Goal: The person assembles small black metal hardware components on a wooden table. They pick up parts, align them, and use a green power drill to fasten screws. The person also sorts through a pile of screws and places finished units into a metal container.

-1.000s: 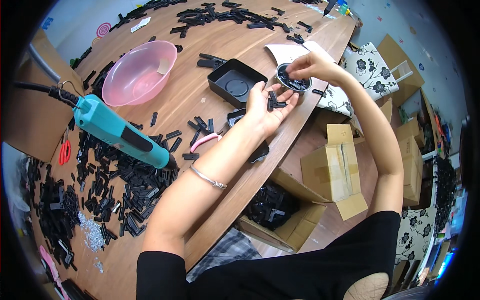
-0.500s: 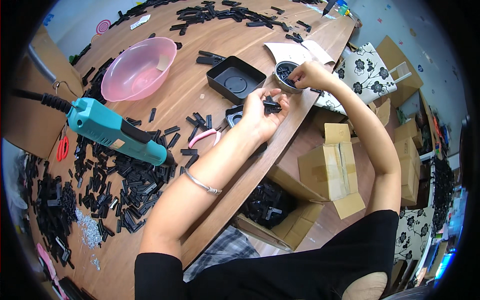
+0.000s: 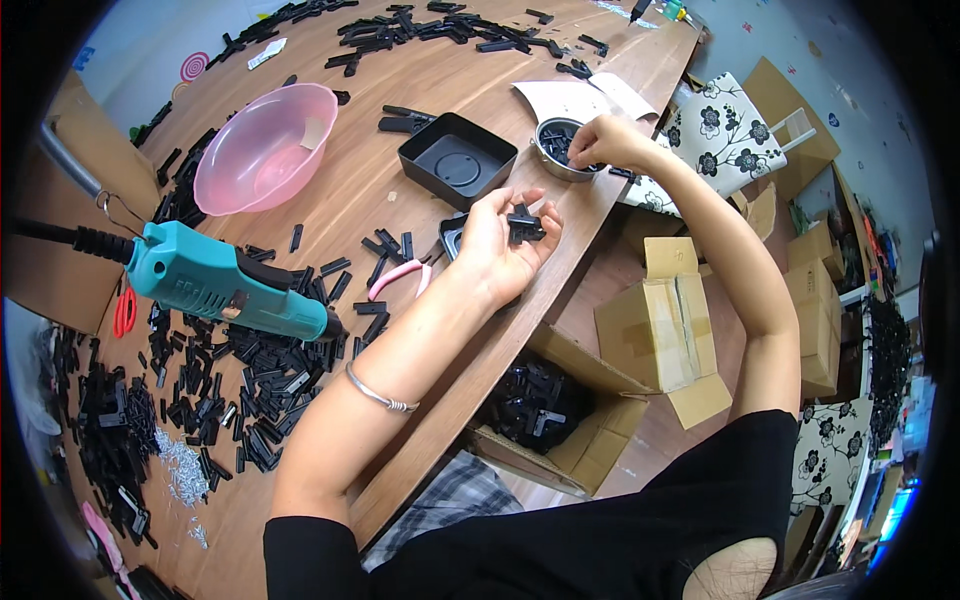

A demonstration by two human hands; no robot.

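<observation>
My left hand [image 3: 492, 250] is turned palm up over the table's edge, its fingers curled around a small bunch of black plastic parts [image 3: 525, 226]. My right hand [image 3: 618, 145] reaches over the rim of a round metal bowl [image 3: 566, 173], fingertips pinched together at the small black pieces [image 3: 556, 142] inside. Whatever those fingertips hold is too small to make out. Beside the bowl stands a black square tray [image 3: 428, 178]. Pink-handled pliers [image 3: 398, 272] lie near my left forearm.
A teal power screwdriver [image 3: 220, 280] hangs at the left, above heaped black parts [image 3: 270, 370]. Small silver screws [image 3: 183, 470] lie near them. A pink bowl [image 3: 240, 170] stands farther back. Below the table edge is an open carton [image 3: 600, 440] of black parts.
The view has shifted slightly. My left hand's fingers have opened a little around the black parts. My right hand stays at the metal bowl.
</observation>
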